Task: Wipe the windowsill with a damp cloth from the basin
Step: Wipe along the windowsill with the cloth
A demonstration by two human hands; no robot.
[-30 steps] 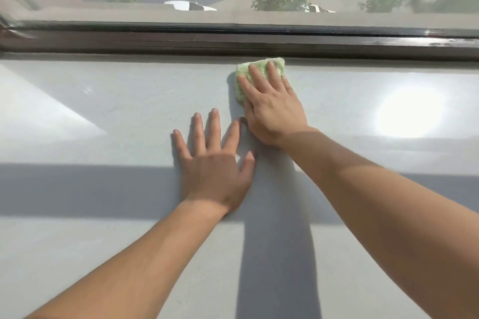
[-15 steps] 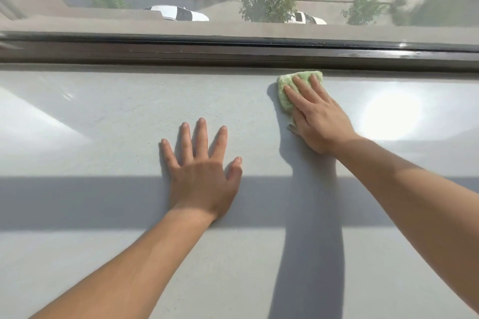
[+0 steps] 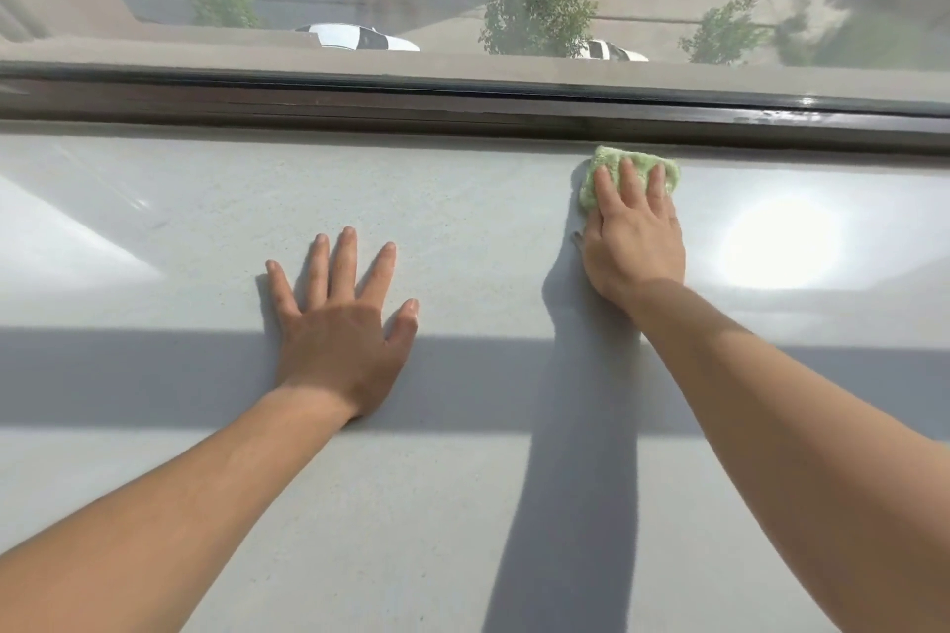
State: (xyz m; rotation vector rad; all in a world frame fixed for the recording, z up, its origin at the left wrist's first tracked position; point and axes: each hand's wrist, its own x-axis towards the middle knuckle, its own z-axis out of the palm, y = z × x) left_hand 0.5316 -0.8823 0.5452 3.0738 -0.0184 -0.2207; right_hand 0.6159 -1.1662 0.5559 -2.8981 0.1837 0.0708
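Observation:
A wide pale grey windowsill fills the lower view. A small green cloth lies flat on it at the far edge, just below the window frame. My right hand presses on the cloth with fingers laid over it; only the cloth's far part shows. My left hand rests flat on the sill with fingers spread, well to the left of the cloth, holding nothing. No basin is in view.
A dark window frame rail runs along the sill's far edge, with glass above it. A bright sun glare patch sits right of my right hand. A shadow band crosses the sill.
My right hand has slid the cloth to the right along the far edge of the sill. My left hand stayed flat in place.

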